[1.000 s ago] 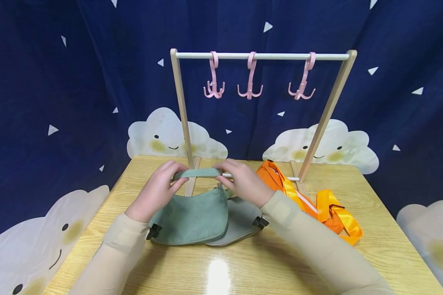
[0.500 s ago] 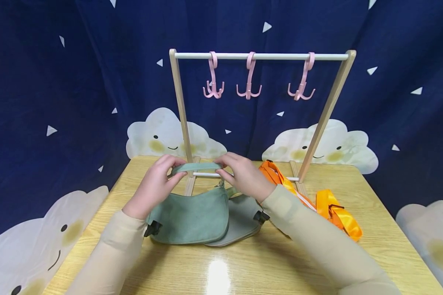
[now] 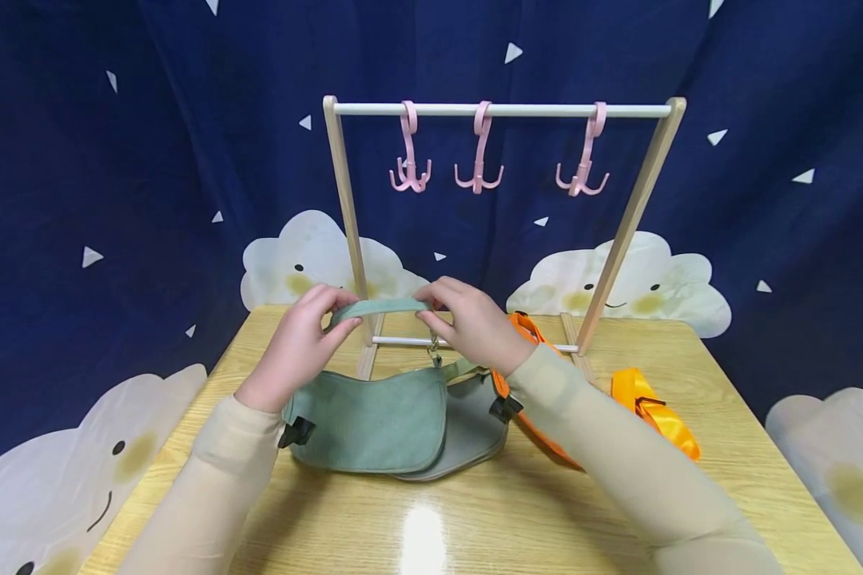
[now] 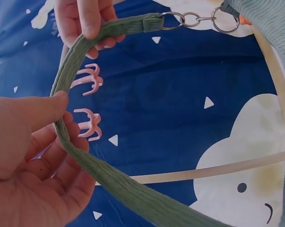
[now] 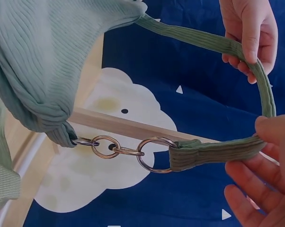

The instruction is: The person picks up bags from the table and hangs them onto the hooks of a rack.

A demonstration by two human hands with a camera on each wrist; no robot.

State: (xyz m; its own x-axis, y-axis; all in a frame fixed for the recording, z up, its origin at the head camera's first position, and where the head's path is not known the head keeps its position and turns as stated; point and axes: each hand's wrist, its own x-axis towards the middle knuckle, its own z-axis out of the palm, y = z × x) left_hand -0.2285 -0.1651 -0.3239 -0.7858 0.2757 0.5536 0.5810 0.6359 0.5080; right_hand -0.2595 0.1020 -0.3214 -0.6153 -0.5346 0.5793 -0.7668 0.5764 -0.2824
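Note:
A green corduroy shoulder bag (image 3: 374, 423) hangs below both hands, its short strap (image 3: 391, 306) lifted into an arch. My left hand (image 3: 302, 339) pinches the strap near its left bend, between thumb and fingers. The right hand (image 3: 475, 323) pinches it further right, close to the end where metal rings (image 5: 116, 147) join strap to bag. In the left wrist view the strap curves from one hand to the other. Partly behind the green bag lies a grey bag (image 3: 475, 423) with a black clip at its side.
Behind the hands stands a wooden rack with a white top bar (image 3: 539, 110). Pink hooks hang from it: a left hook (image 3: 411, 160), a middle hook (image 3: 479, 160) and a right hook (image 3: 582, 168). An orange bag (image 3: 521, 326) lies right, partly hidden by the right arm.
Both hands have risen, drawing the green strap higher above the bag, and the ring chain at its right end now shows stretched out. The grip on the strap is kept.

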